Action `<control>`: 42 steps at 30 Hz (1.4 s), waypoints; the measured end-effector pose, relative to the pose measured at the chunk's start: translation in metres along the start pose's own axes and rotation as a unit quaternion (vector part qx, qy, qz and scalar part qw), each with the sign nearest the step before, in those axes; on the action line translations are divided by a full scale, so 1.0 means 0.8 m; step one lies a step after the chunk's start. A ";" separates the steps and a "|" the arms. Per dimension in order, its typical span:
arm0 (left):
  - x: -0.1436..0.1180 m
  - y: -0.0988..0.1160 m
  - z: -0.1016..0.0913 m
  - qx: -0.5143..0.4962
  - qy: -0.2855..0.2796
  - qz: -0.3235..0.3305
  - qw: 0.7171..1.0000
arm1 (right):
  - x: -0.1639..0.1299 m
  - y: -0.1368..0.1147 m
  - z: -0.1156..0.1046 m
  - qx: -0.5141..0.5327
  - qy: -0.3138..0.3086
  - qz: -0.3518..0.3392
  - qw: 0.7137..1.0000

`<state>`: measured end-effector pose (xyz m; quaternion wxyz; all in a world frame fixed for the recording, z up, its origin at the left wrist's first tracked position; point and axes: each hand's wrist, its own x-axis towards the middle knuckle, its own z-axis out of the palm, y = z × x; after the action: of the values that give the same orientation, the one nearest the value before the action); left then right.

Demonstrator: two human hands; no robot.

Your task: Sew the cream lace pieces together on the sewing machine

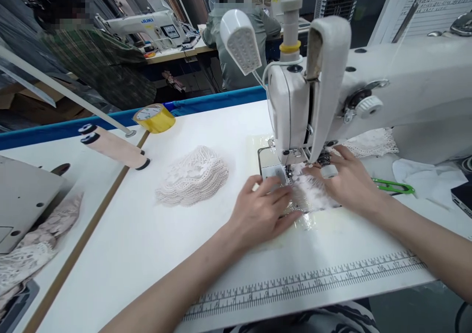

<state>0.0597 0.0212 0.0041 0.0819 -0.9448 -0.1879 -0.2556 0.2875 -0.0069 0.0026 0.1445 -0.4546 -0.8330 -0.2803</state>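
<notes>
A sewing machine (291, 102) stands before me, a piece of white lace fabric (313, 188) lying at its needle and presser foot. My left hand (260, 208) is left of the needle, fingers spread and bent over the metal needle plate (273, 173), fingertips near the lace's left edge. On the other side, my right hand (346, 178) holds the lace's right part, with some fingers hidden behind the machine's foot parts. Motion blurs the lace a little. To the left rests a pile of scalloped lace pieces (193, 176), touched by neither hand.
Yellow tape (155, 118) and pink thread cones (112, 146) lie at the back left. Green-handled snips (394, 185) and white cloth (424, 176) are at the right. A printed ruler (306, 279) runs along the front edge. Two people sit beyond, near other machines (151, 26).
</notes>
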 end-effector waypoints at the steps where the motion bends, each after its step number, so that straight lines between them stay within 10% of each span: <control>1: -0.001 -0.004 -0.004 0.024 0.025 -0.018 0.999 | 0.000 0.001 -0.002 -0.004 0.006 0.003 1.000; 5: -0.002 -0.004 -0.011 0.056 0.032 -0.078 0.995 | -0.004 0.002 -0.006 -0.005 -0.023 -0.004 1.000; 10: -0.005 0.003 -0.005 0.021 -0.067 -0.005 0.998 | -0.008 -0.001 -0.007 0.061 -0.030 0.002 0.998; 17: -0.009 -0.020 -0.017 0.127 -0.075 -0.158 0.976 | -0.008 -0.012 -0.016 0.138 -0.018 -0.029 0.990; 42: -0.008 0.007 0.006 -0.014 -0.061 -0.014 0.998 | -0.011 -0.035 -0.011 0.157 0.003 -0.026 0.987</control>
<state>0.0588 0.0151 -0.0037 0.0534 -0.9570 -0.2023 -0.2010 0.2692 -0.0302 -0.0042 0.2092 -0.4036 -0.8778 -0.1512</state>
